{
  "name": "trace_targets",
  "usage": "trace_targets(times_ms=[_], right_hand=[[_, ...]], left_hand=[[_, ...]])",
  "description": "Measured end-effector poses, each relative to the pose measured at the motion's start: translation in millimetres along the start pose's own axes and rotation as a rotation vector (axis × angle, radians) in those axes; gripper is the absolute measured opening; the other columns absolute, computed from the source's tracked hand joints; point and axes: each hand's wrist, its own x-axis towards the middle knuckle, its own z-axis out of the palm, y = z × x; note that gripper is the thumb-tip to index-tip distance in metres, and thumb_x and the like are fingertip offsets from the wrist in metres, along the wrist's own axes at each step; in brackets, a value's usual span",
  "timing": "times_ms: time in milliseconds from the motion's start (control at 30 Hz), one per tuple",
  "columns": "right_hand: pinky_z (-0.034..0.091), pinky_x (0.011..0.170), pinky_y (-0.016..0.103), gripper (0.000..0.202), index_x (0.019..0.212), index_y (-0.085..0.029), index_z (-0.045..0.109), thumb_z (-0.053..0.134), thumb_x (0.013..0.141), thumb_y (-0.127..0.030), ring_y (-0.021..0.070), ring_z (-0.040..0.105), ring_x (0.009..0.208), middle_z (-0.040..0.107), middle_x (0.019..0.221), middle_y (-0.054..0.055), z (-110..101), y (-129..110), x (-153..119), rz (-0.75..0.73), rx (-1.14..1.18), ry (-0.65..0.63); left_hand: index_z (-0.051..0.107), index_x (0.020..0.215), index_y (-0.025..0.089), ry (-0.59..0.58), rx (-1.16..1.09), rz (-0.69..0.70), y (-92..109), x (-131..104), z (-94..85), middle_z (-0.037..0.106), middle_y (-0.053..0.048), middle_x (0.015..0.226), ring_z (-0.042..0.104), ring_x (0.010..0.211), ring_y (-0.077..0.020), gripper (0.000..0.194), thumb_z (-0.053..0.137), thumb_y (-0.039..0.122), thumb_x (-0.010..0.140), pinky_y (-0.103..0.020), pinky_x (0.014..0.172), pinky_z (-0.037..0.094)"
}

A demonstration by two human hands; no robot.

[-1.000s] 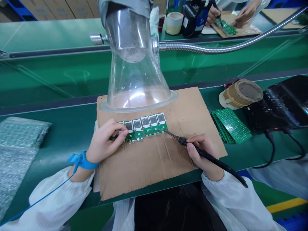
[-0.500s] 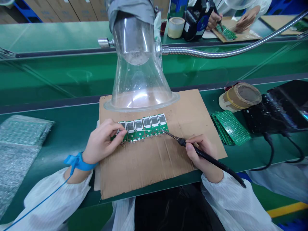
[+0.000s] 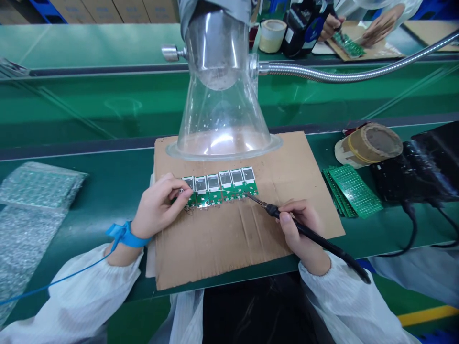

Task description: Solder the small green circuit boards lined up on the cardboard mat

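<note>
A green circuit board strip with a row of several small screens lies on a brown cardboard sheet. My right hand grips a black soldering iron, its tip at the lower right part of the strip. At the strip's left end, my left hand pinches a thin wire that runs over the board toward the iron's tip. A blue band circles my left wrist.
Over the cardboard's back edge hangs a clear funnel hood. Stacked green boards, a round tub and a black device stand right. Bubble-wrapped boards lie left. Across the bench, a person's hands handle a board.
The whole view has shifted a little, so the bench and hood appear further right. Both hands keep their hold, and the iron's tip stays near the strip's right end.
</note>
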Motion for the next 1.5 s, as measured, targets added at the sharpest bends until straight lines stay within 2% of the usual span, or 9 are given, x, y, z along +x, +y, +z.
trace_targets(times_ms=[267,567,667,833,933,1033,1167,1333,1500], right_hand=[[0.059,0.056,0.029,0.009,0.096,-0.027,0.064,0.07,0.1,-0.032,0.0172,0.073,0.064,0.075,0.082,0.001,-1.5,-13.2,6.8,-0.064,-0.056,-0.02],[0.058,0.06,0.031,0.007,0.098,-0.028,0.063,0.07,0.099,-0.028,0.0187,0.074,0.069,0.075,0.081,0.0,-0.4,-13.4,6.5,-0.163,-0.113,-0.027],[0.056,0.059,0.031,0.007,0.099,-0.028,0.063,0.071,0.1,-0.029,0.0189,0.074,0.069,0.074,0.082,0.0,-2.2,-11.7,4.5,-0.154,-0.124,-0.034],[0.058,0.063,0.034,0.006,0.103,-0.028,0.063,0.068,0.103,-0.032,0.0199,0.072,0.073,0.073,0.087,0.002,-3.9,-7.0,3.1,-0.074,-0.026,0.016],[0.058,0.063,0.031,0.007,0.099,-0.028,0.064,0.069,0.102,-0.031,0.0182,0.072,0.072,0.073,0.086,0.001,-2.6,-6.6,4.2,-0.088,-0.075,-0.003],[0.057,0.064,0.03,0.006,0.099,-0.028,0.065,0.069,0.101,-0.031,0.0172,0.073,0.072,0.073,0.086,0.0,-1.8,-7.3,3.4,-0.111,-0.098,-0.013],[0.059,0.065,0.03,0.006,0.102,-0.027,0.064,0.068,0.103,-0.031,0.0175,0.074,0.073,0.073,0.088,0.0,-1.0,-10.6,1.3,-0.062,-0.044,0.003],[0.055,0.06,0.025,0.007,0.098,-0.027,0.063,0.067,0.102,-0.031,0.0142,0.071,0.066,0.073,0.082,-0.002,2.5,-16.3,5.5,-0.132,-0.137,-0.042],[0.057,0.06,0.025,0.007,0.098,-0.027,0.063,0.067,0.102,-0.031,0.0145,0.073,0.067,0.074,0.082,-0.002,4.3,-16.6,9.6,-0.183,-0.147,-0.057]], left_hand=[[0.066,0.096,0.021,-0.049,0.002,0.007,4.5,3.4,2.9,0.049,0.003,0.071,0.05,0.065,-0.015,0.008,0.064,0.016,0.102,-0.03,0.061,0.038],[0.066,0.096,0.022,-0.08,0.019,0.063,6.5,6.1,5.8,0.046,0.004,0.07,0.048,0.062,-0.0151,0.009,0.063,0.019,0.104,-0.031,0.062,0.038],[0.065,0.098,0.022,-0.076,0.018,0.091,6.0,5.7,4.4,0.046,0.004,0.071,0.049,0.063,-0.0148,0.008,0.065,0.016,0.103,-0.03,0.062,0.038],[0.066,0.098,0.021,-0.033,0.021,0.042,2.1,2.0,0.5,0.046,0.004,0.072,0.047,0.063,-0.0142,0.008,0.066,0.016,0.103,-0.029,0.061,0.037],[0.067,0.098,0.021,-0.024,0.014,0.031,0.5,0.9,-0.4,0.047,0.004,0.072,0.047,0.063,-0.014,0.008,0.066,0.016,0.103,-0.029,0.061,0.037],[0.066,0.097,0.021,-0.034,0.006,0.038,1.0,1.2,0.4,0.045,0.005,0.072,0.047,0.063,-0.0138,0.008,0.066,0.016,0.103,-0.029,0.061,0.036],[0.065,0.098,0.019,-0.055,0.005,0.04,2.5,2.1,1.5,0.045,0.005,0.073,0.046,0.064,-0.0136,0.008,0.065,0.015,0.104,-0.028,0.062,0.036],[0.064,0.099,0.019,-0.068,0.007,0.054,3.9,2.8,1.5,0.043,0.005,0.074,0.046,0.065,-0.0134,0.009,0.064,0.013,0.105,-0.029,0.063,0.036],[0.062,0.099,0.02,-0.086,0.022,0.084,5.4,4.6,2.6,0.041,0.005,0.074,0.046,0.065,-0.0137,0.01,0.063,0.013,0.106,-0.029,0.063,0.035]])
